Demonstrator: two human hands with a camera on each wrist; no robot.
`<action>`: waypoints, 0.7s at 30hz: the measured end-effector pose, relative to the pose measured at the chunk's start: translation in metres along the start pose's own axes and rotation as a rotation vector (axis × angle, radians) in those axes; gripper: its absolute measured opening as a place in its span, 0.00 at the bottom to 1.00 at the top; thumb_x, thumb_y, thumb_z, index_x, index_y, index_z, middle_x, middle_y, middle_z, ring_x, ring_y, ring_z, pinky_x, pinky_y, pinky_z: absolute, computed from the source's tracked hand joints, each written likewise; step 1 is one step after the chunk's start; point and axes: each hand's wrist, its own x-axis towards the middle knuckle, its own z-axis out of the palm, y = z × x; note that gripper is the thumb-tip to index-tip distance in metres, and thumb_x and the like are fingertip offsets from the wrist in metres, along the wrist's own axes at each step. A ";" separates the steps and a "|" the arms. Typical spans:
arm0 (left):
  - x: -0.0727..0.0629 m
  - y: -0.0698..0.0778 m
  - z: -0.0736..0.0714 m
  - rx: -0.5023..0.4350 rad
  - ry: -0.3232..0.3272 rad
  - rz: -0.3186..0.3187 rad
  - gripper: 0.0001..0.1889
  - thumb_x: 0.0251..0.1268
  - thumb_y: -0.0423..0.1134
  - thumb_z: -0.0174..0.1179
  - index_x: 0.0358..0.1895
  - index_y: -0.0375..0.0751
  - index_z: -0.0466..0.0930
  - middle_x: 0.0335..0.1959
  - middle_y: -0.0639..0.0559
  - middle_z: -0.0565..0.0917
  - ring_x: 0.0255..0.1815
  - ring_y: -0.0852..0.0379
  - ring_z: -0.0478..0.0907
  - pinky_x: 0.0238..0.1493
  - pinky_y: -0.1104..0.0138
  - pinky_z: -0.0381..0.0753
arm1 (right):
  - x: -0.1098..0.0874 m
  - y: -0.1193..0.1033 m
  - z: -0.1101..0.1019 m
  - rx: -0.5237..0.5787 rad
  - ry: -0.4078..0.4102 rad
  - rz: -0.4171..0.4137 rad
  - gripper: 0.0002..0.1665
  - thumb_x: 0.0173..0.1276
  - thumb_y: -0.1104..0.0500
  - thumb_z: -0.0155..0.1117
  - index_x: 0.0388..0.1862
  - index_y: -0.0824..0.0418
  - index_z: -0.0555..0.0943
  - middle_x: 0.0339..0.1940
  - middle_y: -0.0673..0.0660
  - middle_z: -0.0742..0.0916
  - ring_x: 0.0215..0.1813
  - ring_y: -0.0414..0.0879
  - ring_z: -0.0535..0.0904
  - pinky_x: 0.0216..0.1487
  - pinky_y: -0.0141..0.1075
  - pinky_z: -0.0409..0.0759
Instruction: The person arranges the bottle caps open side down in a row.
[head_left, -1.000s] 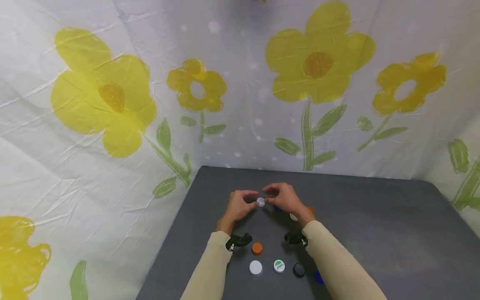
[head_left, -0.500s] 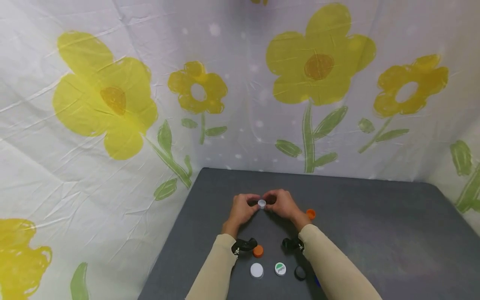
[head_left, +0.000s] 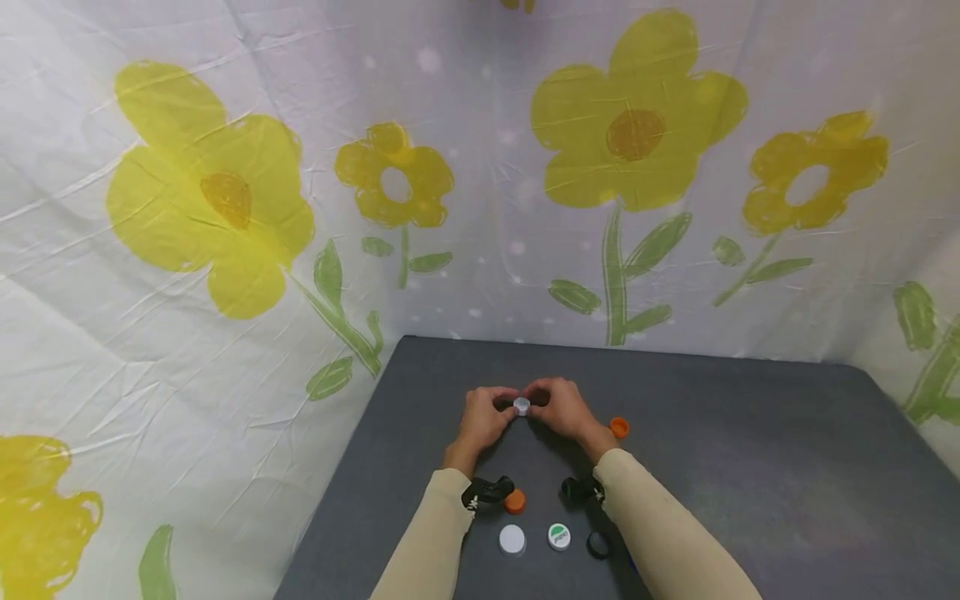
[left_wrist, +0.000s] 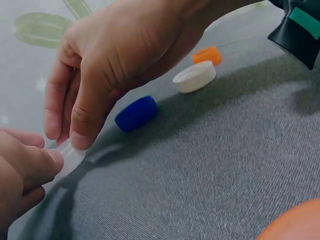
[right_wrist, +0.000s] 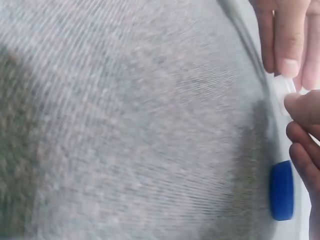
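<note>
A translucent white bottle cap (head_left: 522, 406) is pinched from both sides near the far part of the table. My left hand (head_left: 483, 417) holds its left side between thumb and fingers, and my right hand (head_left: 564, 408) grips the right side. In the left wrist view, the cap (left_wrist: 71, 159) stands on edge between the two thumbs; whether it touches the cloth I cannot tell. A blue cap (left_wrist: 136, 114), a white cap (left_wrist: 195, 77) and an orange cap (left_wrist: 207, 55) lie in a line by the right hand. From the head view, only the orange cap (head_left: 618, 427) of these shows.
Closer to me on the dark grey table (head_left: 750, 467) lie an orange cap (head_left: 514, 501), a white cap (head_left: 512, 540), a white-and-green cap (head_left: 558, 537) and a black cap (head_left: 598, 546). The right sleeve almost covers a blue one. A flowered curtain (head_left: 480, 208) hangs behind.
Both hands have lowered slightly, and their fingertips have drawn together around the translucent cap. The right hand and arm now cover the blue and white caps in the head view.
</note>
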 end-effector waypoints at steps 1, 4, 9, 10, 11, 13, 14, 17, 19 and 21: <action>0.000 0.002 -0.001 -0.007 0.002 0.004 0.13 0.66 0.29 0.77 0.53 0.37 0.94 0.49 0.46 0.95 0.57 0.47 0.91 0.62 0.51 0.88 | -0.001 -0.001 -0.001 -0.002 0.007 -0.007 0.14 0.70 0.65 0.79 0.53 0.59 0.92 0.48 0.55 0.95 0.52 0.50 0.93 0.56 0.49 0.90; 0.000 0.009 -0.005 -0.028 0.008 0.026 0.13 0.67 0.29 0.76 0.54 0.37 0.94 0.50 0.45 0.95 0.58 0.47 0.91 0.62 0.51 0.88 | -0.004 -0.006 -0.007 0.007 0.032 -0.014 0.14 0.70 0.65 0.79 0.53 0.58 0.92 0.50 0.55 0.95 0.53 0.52 0.93 0.56 0.50 0.90; -0.001 0.025 -0.012 -0.048 0.020 0.057 0.13 0.68 0.29 0.75 0.55 0.37 0.93 0.52 0.44 0.95 0.59 0.47 0.91 0.63 0.50 0.88 | -0.013 -0.018 -0.020 0.030 0.064 -0.018 0.14 0.71 0.63 0.79 0.54 0.57 0.92 0.52 0.56 0.94 0.57 0.55 0.92 0.60 0.53 0.89; -0.002 0.028 -0.014 -0.050 0.021 0.059 0.14 0.69 0.30 0.75 0.55 0.38 0.93 0.52 0.44 0.94 0.60 0.47 0.91 0.64 0.51 0.88 | -0.015 -0.021 -0.022 0.033 0.066 -0.022 0.14 0.71 0.63 0.78 0.54 0.57 0.92 0.53 0.56 0.94 0.58 0.55 0.92 0.60 0.54 0.89; -0.003 0.031 -0.015 -0.053 0.019 0.061 0.14 0.69 0.30 0.75 0.56 0.38 0.93 0.53 0.44 0.94 0.60 0.47 0.91 0.64 0.51 0.88 | -0.017 -0.023 -0.024 0.032 0.070 -0.026 0.14 0.72 0.62 0.78 0.55 0.57 0.91 0.53 0.56 0.94 0.58 0.56 0.91 0.61 0.55 0.88; -0.007 0.038 -0.018 -0.061 0.013 0.068 0.14 0.70 0.30 0.74 0.56 0.38 0.93 0.54 0.45 0.94 0.60 0.47 0.91 0.64 0.50 0.88 | -0.023 -0.028 -0.028 0.028 0.080 -0.035 0.14 0.72 0.62 0.78 0.55 0.57 0.91 0.53 0.56 0.94 0.58 0.57 0.91 0.61 0.57 0.88; -0.009 0.041 -0.020 -0.066 0.010 0.071 0.14 0.70 0.31 0.74 0.56 0.38 0.93 0.54 0.45 0.94 0.60 0.47 0.91 0.64 0.50 0.88 | -0.026 -0.031 -0.030 0.029 0.086 -0.040 0.14 0.72 0.62 0.78 0.55 0.58 0.91 0.53 0.57 0.94 0.58 0.57 0.91 0.61 0.58 0.88; -0.016 0.051 -0.024 -0.080 -0.002 0.078 0.14 0.71 0.31 0.74 0.57 0.38 0.92 0.55 0.45 0.94 0.61 0.46 0.90 0.65 0.49 0.87 | -0.036 -0.038 -0.035 0.033 0.104 -0.051 0.13 0.71 0.63 0.79 0.54 0.58 0.91 0.52 0.57 0.94 0.57 0.57 0.91 0.61 0.59 0.88; -0.022 0.057 -0.027 -0.081 -0.005 0.086 0.14 0.71 0.32 0.74 0.57 0.38 0.93 0.55 0.45 0.94 0.61 0.47 0.90 0.65 0.49 0.87 | -0.043 -0.043 -0.038 0.036 0.110 -0.056 0.13 0.71 0.63 0.79 0.54 0.59 0.91 0.52 0.58 0.94 0.57 0.57 0.92 0.61 0.59 0.88; -0.027 0.064 -0.029 -0.081 -0.008 0.087 0.14 0.71 0.32 0.74 0.57 0.39 0.93 0.56 0.46 0.94 0.62 0.48 0.90 0.66 0.50 0.87 | -0.050 -0.047 -0.042 0.040 0.117 -0.058 0.13 0.71 0.62 0.79 0.54 0.59 0.91 0.52 0.58 0.94 0.56 0.57 0.92 0.60 0.58 0.89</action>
